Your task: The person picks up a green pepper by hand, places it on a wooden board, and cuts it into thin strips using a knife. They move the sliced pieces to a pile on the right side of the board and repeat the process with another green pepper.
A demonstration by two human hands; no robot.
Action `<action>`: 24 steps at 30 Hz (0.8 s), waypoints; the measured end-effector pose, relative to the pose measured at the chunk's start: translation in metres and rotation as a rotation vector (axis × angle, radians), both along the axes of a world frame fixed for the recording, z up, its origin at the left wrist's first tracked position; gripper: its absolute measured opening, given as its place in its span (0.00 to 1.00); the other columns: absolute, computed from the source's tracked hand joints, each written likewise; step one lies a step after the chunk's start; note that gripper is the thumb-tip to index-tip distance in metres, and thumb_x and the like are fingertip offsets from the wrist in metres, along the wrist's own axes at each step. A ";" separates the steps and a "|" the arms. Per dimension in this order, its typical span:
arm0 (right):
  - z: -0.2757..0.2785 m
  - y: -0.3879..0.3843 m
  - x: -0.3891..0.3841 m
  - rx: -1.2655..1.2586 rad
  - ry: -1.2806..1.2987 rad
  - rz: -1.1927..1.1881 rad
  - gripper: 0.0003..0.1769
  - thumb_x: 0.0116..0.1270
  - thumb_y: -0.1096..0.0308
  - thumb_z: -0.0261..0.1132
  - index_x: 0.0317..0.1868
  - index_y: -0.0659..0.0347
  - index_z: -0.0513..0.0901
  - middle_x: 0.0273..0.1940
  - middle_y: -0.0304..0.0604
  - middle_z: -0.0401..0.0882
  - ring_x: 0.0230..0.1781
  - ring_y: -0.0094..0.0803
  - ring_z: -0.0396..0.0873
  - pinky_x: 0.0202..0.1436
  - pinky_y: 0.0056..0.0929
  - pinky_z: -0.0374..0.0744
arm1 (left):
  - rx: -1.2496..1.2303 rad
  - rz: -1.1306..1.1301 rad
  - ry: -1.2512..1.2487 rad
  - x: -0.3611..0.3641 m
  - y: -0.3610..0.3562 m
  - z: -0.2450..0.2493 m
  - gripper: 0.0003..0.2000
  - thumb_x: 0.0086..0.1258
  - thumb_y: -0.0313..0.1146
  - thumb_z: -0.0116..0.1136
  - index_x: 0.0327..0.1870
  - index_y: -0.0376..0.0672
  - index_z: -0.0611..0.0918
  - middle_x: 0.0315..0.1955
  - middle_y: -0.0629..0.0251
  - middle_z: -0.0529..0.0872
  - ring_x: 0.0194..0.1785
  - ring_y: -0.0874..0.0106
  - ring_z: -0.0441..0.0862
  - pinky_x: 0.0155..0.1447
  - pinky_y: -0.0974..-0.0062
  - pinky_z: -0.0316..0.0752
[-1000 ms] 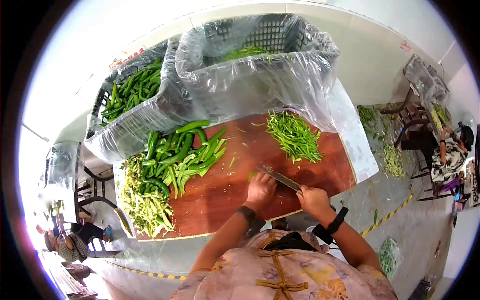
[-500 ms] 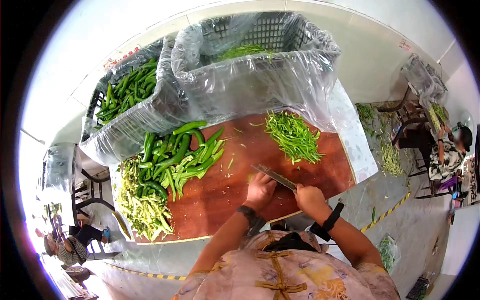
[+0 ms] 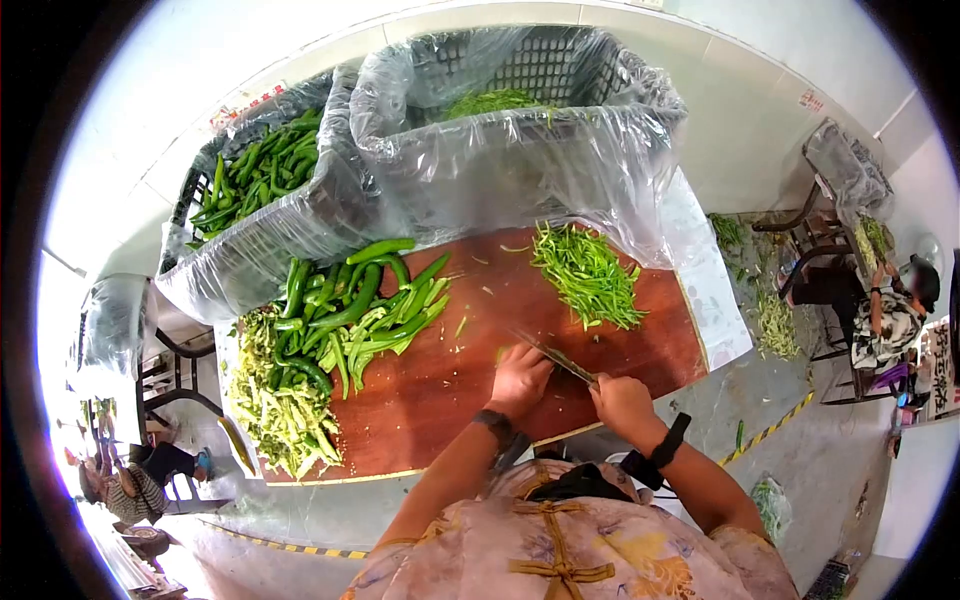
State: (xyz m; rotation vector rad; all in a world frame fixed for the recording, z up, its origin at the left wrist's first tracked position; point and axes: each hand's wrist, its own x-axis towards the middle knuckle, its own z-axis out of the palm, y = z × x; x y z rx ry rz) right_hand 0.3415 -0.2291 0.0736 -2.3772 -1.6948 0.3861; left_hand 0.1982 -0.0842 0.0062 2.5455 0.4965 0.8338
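My right hand (image 3: 622,403) is closed around the handle of a kitchen knife (image 3: 560,361), its blade pointing up and left over the red-brown board (image 3: 440,420). Beside the blade, my left hand (image 3: 520,380) presses down on the board with bent fingers. A bit of green pepper (image 3: 501,353) shows at those fingertips; most of it is hidden. Beyond the knife lies a heap of thin green pepper shreds (image 3: 588,278). To the left are whole and split green peppers (image 3: 350,310), next to a pile of pale pepper cores (image 3: 280,400).
A plastic-lined crate (image 3: 520,150) with some green shreds stands behind the board. Left of it, another lined crate (image 3: 255,170) holds whole green peppers. One person (image 3: 885,315) sits at far right, another (image 3: 135,490) at far left. A leafy bag (image 3: 770,505) lies on the floor.
The knife blade has tilted slightly and is blurred by motion beside my left hand. My right hand has shifted very little; the heaps look the same.
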 end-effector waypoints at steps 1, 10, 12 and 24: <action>0.000 -0.003 0.001 -0.075 -0.002 -0.008 0.11 0.65 0.61 0.58 0.34 0.62 0.78 0.21 0.53 0.77 0.24 0.53 0.79 0.28 0.50 0.76 | 0.001 0.012 0.018 0.000 0.000 0.000 0.09 0.55 0.27 0.59 0.37 0.44 0.83 0.43 0.67 0.81 0.50 0.62 0.76 0.52 0.61 0.71; -0.027 0.021 0.001 0.100 0.068 0.019 0.11 0.65 0.62 0.58 0.34 0.63 0.78 0.22 0.54 0.78 0.24 0.54 0.78 0.29 0.49 0.77 | -0.002 -0.031 0.014 -0.002 0.003 0.002 0.11 0.56 0.29 0.59 0.41 0.46 0.83 0.41 0.67 0.81 0.48 0.61 0.76 0.51 0.61 0.69; -0.030 0.033 0.001 0.097 0.048 -0.002 0.11 0.65 0.62 0.58 0.34 0.63 0.78 0.22 0.54 0.78 0.25 0.54 0.78 0.29 0.49 0.77 | 0.001 -0.025 -0.013 -0.001 0.002 0.003 0.10 0.55 0.28 0.59 0.39 0.44 0.82 0.40 0.66 0.81 0.47 0.61 0.76 0.50 0.61 0.70; 0.001 -0.008 -0.006 -0.063 0.010 -0.062 0.11 0.64 0.61 0.58 0.34 0.62 0.78 0.23 0.55 0.79 0.26 0.54 0.79 0.30 0.50 0.77 | 0.018 -0.015 -0.010 -0.002 0.000 -0.001 0.07 0.55 0.27 0.59 0.36 0.43 0.82 0.43 0.66 0.80 0.48 0.61 0.76 0.50 0.62 0.71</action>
